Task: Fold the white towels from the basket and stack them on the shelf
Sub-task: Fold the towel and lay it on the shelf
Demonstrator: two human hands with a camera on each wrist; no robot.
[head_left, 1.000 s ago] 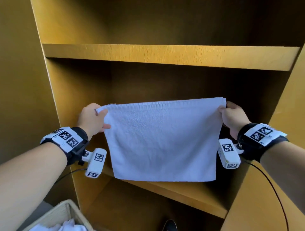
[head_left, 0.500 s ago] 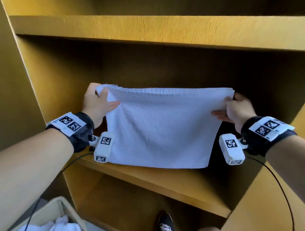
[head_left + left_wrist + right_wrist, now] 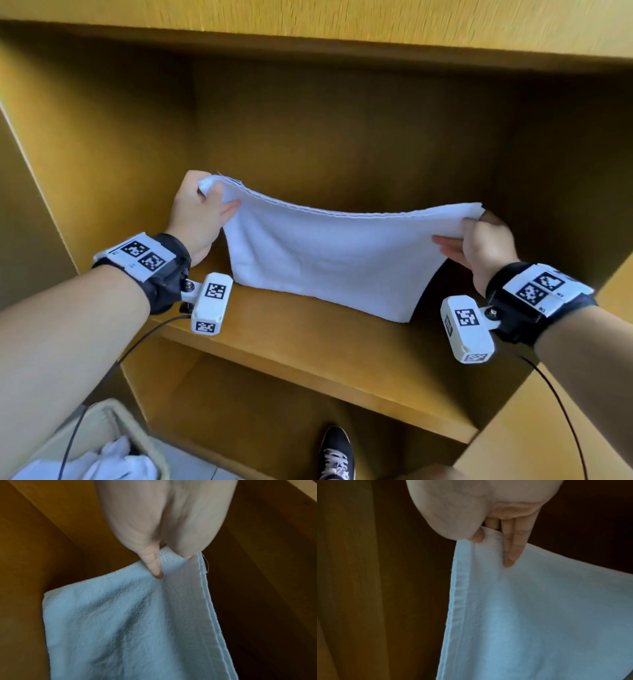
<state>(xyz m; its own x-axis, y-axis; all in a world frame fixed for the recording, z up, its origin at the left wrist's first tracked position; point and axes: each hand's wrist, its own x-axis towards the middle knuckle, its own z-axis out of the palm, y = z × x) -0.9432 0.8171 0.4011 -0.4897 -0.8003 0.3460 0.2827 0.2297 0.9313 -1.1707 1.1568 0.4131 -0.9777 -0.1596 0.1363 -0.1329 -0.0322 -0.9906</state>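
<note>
Lowering since before, towel [image 3: 329,260] bottom edge now touching shelf [image 3: 308,346], corners pinched

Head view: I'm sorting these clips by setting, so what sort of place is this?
Probably a linen or storage nook indoors, though little of the room shows. A built-in wooden shelf fills the view, both hands hold a white towel over it, and a basket of more white cloth sits on the floor.
</note>
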